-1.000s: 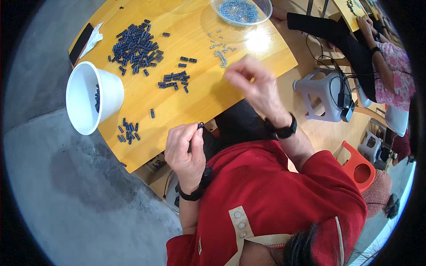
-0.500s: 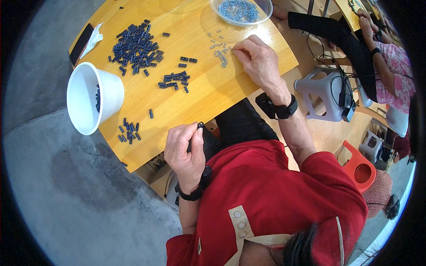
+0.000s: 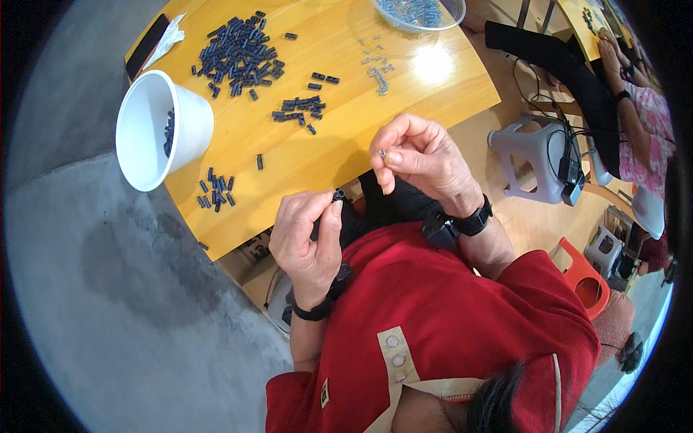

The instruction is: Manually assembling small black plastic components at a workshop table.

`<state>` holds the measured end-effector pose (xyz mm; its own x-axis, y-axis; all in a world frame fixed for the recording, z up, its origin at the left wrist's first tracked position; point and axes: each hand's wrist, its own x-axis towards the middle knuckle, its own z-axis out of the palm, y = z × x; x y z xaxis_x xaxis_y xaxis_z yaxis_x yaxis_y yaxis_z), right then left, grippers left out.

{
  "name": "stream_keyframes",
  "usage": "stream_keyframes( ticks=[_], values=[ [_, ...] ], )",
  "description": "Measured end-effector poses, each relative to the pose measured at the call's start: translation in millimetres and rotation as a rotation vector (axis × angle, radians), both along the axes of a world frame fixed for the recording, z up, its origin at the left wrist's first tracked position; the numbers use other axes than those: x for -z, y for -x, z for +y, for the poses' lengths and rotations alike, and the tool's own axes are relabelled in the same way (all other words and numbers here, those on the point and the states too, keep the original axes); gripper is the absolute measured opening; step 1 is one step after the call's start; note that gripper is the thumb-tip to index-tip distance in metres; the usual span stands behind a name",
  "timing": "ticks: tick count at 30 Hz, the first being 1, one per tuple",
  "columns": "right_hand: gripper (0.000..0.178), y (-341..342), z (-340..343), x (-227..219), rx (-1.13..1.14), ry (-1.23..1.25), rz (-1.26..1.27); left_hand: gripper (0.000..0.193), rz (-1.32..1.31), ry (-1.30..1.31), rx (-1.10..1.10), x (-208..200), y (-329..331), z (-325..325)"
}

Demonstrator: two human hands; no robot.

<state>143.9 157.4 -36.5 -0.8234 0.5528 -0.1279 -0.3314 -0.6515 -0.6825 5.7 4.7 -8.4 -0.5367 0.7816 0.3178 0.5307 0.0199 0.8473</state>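
Near the table's front edge, my left hand [image 3: 307, 242] pinches a small black plastic piece [image 3: 338, 195] with a round opening at its end. My right hand [image 3: 422, 155] is raised a little to the right of it, thumb and forefinger closed on a tiny silvery metal piece [image 3: 383, 153]. The two pieces are apart. Similar silvery pieces [image 3: 379, 76] lie scattered beyond my right hand. More of them fill a clear round bowl [image 3: 458, 13] at the far edge. Black pieces form a large heap [image 3: 238, 58], a smaller cluster [image 3: 297, 110] and a loose group [image 3: 216, 191] at the left.
A white tub [image 3: 195, 119] with some black pieces inside stands tilted at the table's left edge. Behind it lie a dark flat phone-like object [image 3: 146, 47] and a white tissue [image 3: 170, 37]. Right of the table are a grey stool [image 3: 530, 159], cables and another person's arm [image 3: 635, 123].
My right hand has come back from the scattered silvery pieces toward my left hand, now with one between its fingertips. My left hand keeps the black piece; the view has shifted slightly.
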Motion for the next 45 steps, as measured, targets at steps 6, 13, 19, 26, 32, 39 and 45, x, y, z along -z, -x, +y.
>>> stream_keyframes(
  ticks=[6, 13, 19, 26, 32, 39, 45],
  values=[
    [0.013, 8.1, -9.1, 4.6, -0.094, 0.090, 0.168, 0.015, -0.086, -0.039, -0.006, -2.5, 0.7, -7.1],
    [0.016, 12.3, -14.1, -4.6, -0.069, -0.093, 0.041, 0.015, -0.097, -0.034, 0.025, -5.5, 1.5, -9.3],
    [0.019, 16.3, -23.5, -19.8, 0.028, -0.265, -0.134, 0.014, 0.033, 0.004, 0.029, -9.6, 2.8, -6.9],
    [0.018, 16.2, -22.3, -21.6, -0.011, -0.391, -0.168, 0.015, 0.154, 0.053, 0.028, -15.0, 2.7, -4.4],
    [0.013, 15.0, -9.9, -44.5, -0.089, -0.950, -0.331, 0.021, 0.421, 0.091, 0.080, -15.2, 5.8, -4.6],
    [0.013, 17.2, -3.8, -44.6, -0.280, -0.687, -0.348, 0.024, 0.394, 0.099, 0.178, -14.2, 9.2, -7.4],
    [0.010, 19.8, -8.1, -45.7, -0.228, -0.751, -0.318, 0.027, 0.345, 0.063, 0.172, -10.8, 12.1, -9.4]
  ],
)
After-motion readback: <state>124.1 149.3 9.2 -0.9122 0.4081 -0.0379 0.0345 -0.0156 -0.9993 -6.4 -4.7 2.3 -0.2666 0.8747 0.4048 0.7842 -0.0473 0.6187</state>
